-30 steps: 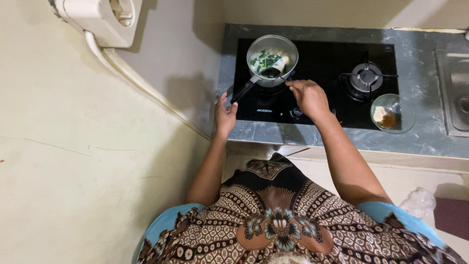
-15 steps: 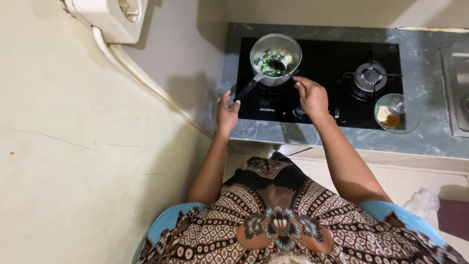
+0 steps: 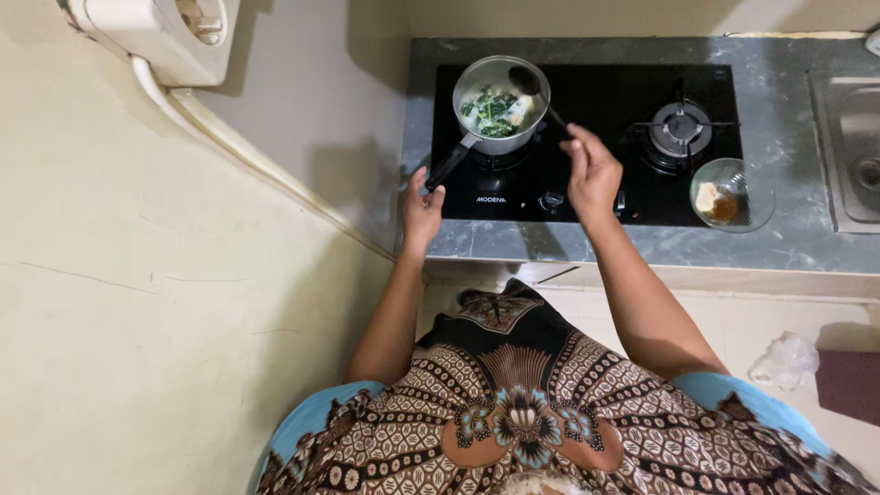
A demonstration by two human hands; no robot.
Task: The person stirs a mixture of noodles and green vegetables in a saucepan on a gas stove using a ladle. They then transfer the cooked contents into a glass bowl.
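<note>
Patterned brown garment with blue sleeves (image 3: 513, 412) at bottom centre of frame; crumpled white bag (image 3: 784, 359) on floor, lower right

Left hand (image 3: 422, 209) at centre left, fingers closed round black handle of saucepan (image 3: 500, 105)

Right hand (image 3: 591, 170) at centre, closed on dark spoon (image 3: 536, 92); spoon bowl at pan's right rim

Saucepan on left burner of black hob (image 3: 587, 137), upper centre, holding greens in pale liquid

Glass bowl (image 3: 729, 194) on grey surface (image 3: 779, 247), right of hob

Sink (image 3: 857, 151) at right edge; white wall unit (image 3: 174, 37) in upper left corner
</note>
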